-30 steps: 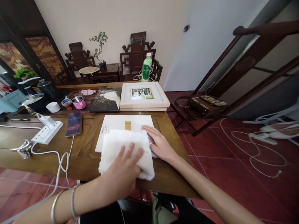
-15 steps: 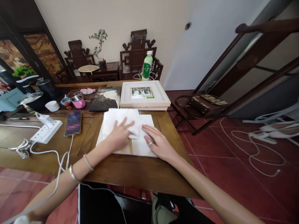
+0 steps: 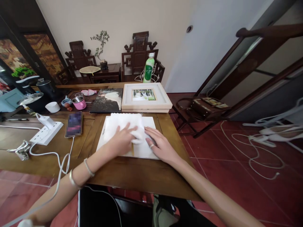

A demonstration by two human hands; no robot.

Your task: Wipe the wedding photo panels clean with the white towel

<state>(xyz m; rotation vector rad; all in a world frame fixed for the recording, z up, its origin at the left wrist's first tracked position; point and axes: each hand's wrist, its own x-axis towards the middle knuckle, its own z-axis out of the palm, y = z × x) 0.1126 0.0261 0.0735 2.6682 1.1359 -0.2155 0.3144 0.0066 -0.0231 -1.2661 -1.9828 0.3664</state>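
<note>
A folded white cloth [image 3: 115,123] lies over a flat white panel [image 3: 149,122] with brown marks on it, near the front edge of the wooden table. My left hand [image 3: 124,138] presses down on the cloth with its fingers spread. Beneath it, part of the panel is hidden. On the panel's right side my right hand [image 3: 161,143] rests flat, fingers stretched out and a ring on one of them. Just beyond the cloth sits a white picture frame [image 3: 163,98] with a photo in it, and left of that a dark picture [image 3: 100,101] with a pale figure.
A green bottle [image 3: 148,67] stands behind the frame. To the left are a phone [image 3: 74,124] on a cable, a white power strip [image 3: 48,131], a pink cup [image 3: 79,103] and a white bowl [image 3: 52,107]. A wooden chair [image 3: 187,116] stands to the right.
My left hand has slid the cloth slightly to the right and toward me over the panel. The right hand stays in place on the panel.
</note>
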